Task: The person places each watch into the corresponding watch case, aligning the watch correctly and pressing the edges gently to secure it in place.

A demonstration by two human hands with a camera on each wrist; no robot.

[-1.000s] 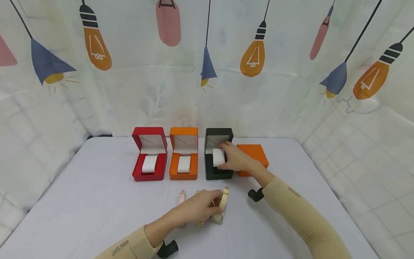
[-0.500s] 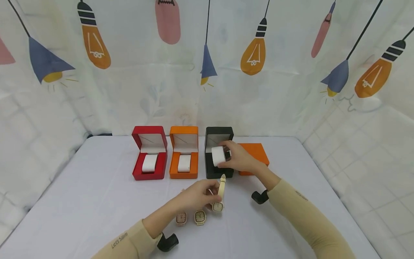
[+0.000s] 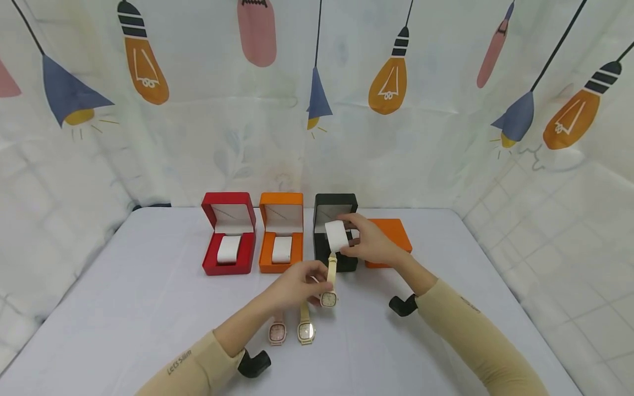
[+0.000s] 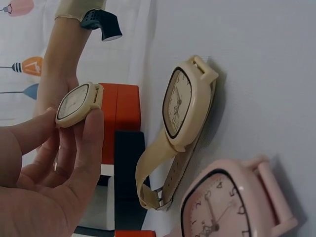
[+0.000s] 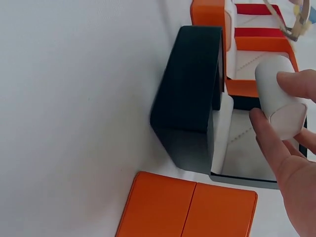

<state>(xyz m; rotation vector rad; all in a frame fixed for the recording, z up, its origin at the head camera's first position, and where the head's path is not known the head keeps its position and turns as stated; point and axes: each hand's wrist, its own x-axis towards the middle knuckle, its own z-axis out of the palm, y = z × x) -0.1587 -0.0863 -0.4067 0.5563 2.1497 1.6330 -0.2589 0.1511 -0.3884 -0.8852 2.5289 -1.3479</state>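
My left hand (image 3: 299, 287) pinches a cream-yellow watch (image 3: 328, 298) by its case; in the left wrist view its dial (image 4: 74, 104) faces up between thumb and fingers. The strap end points up toward a white watch pillow (image 3: 337, 236). My right hand (image 3: 371, 242) holds that pillow above the dark green watch box (image 3: 321, 250), whose lid stands raised. Seen from the right wrist, thumb and fingers grip the pillow (image 5: 276, 94) at its end. On the table beneath my left hand lie a pink watch (image 3: 277, 333) and a yellow watch (image 3: 306, 332).
Left of the green box stand a red watch box (image 3: 210, 256) and an orange watch box (image 3: 266, 258), both with raised lids and white pillows inside. A closed orange box (image 3: 393, 234) sits behind my right hand. A patterned cloth (image 3: 208, 148) hangs behind the table.
My left hand has lifted the cream-yellow watch and carried it up toward the green box, uncovering the two other watches. My right hand has taken the white pillow out of the green box.
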